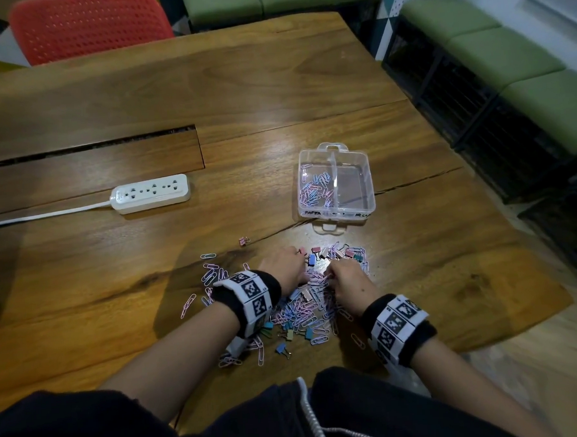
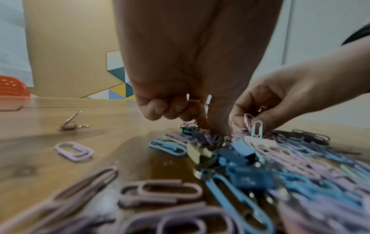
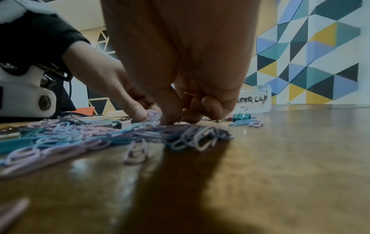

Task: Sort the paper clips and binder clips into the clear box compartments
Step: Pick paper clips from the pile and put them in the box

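Left of the clear box (image 1: 338, 212) a power strip (image 1: 150, 193) lies on the counter (image 1: 82, 262). Nearer the person than the box, the left hand (image 1: 283, 268) pinches paper clips from the pile (image 1: 302, 313), and the right hand (image 1: 347, 282) grips a bunch of them. The box stands beyond the pile, slightly right, so the right hand is nearer; paper clips already fill its left compartment.

Black wristbands (image 1: 251, 295) with checkered white marker tags; dark, perhaps zippered, top (image 1: 224, 422).

Both hands (image 1: 284, 268) (image 1: 345, 282) low, fingers curled, pinching.
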Demonstrator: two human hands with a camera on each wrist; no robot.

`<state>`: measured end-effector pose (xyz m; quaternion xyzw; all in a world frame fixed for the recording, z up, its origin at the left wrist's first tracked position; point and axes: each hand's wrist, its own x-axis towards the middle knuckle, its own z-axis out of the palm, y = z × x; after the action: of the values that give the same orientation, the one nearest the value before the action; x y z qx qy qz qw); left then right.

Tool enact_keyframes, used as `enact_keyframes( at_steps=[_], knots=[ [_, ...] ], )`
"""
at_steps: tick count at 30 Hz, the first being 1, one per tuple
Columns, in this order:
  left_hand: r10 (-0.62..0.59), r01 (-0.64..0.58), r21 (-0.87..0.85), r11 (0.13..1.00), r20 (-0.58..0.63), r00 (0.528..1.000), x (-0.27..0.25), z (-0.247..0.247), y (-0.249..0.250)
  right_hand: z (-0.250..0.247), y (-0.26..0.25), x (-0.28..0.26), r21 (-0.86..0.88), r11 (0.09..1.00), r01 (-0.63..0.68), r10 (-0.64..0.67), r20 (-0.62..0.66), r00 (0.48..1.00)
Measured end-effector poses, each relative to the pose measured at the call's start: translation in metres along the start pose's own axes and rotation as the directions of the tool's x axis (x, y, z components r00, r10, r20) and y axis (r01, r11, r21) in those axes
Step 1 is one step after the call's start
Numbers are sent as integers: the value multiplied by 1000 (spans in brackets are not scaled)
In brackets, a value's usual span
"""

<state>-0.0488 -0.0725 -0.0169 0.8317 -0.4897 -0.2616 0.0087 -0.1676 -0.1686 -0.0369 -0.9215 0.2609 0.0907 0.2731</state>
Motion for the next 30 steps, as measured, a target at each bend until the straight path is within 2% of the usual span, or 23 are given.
enact_keyframes(
  at_steps=[2,4,6,8,10,12,14,18,19,20,21,23,24,25,27,30],
  knots=[
    [-1,4,-182,983,19,1000,2,0,-7,-4,-1,0,44,999,-19,19,9,1000],
    [22,-10,-413,911,24,999,1,-2,-14,-10,-2,-1,191,979,-68,69,0,998],
    [12,22,-689,724,44,999,-5,-7,-15,-16,-1,-2,403,905,-135,148,0,989],
    [-31,78,-864,498,72,997,-10,-12,-16,-21,2,-3,629,753,-196,228,31,973],
    [-63,118,-950,288,105,993,-11,-13,-19,-25,4,-4,783,579,-229,252,95,963],
    [-87,143,-984,105,134,987,-11,-13,-20,-29,4,-4,842,473,-259,232,165,959],
    [-108,164,-986,24,161,981,-11,-13,-20,-31,5,-4,861,417,-292,201,226,953],
    [-174,207,-978,-27,208,963,-11,-12,-22,-32,5,-7,862,388,-325,111,307,945],
    [-189,234,-972,-16,233,954,-11,-12,-22,-31,5,-7,871,363,-331,102,316,943],
    [-199,254,-966,52,240,950,-11,-12,-21,-31,4,-8,882,328,-338,101,323,941],
    [-214,258,-946,198,216,953,-10,-12,-19,-30,3,-9,894,284,-346,105,329,938],
    [-193,198,-767,611,98,976,-8,-10,-16,-29,3,-10,917,161,-365,110,351,930],
    [-147,149,-623,768,54,988,-8,-9,-14,-29,2,-10,921,106,-375,109,364,925],
    [-108,120,-474,872,53,993,-9,-10,-11,-29,2,-9,921,69,-382,107,374,921],
    [-60,65,-203,977,27,998,-9,-7,-8,-29,0,-8,918,43,-395,112,389,915],
    [3,-5,-31,999,-69,998,-7,-5,-2,-28,-4,-8,924,70,-375,131,364,922]
  ],
)
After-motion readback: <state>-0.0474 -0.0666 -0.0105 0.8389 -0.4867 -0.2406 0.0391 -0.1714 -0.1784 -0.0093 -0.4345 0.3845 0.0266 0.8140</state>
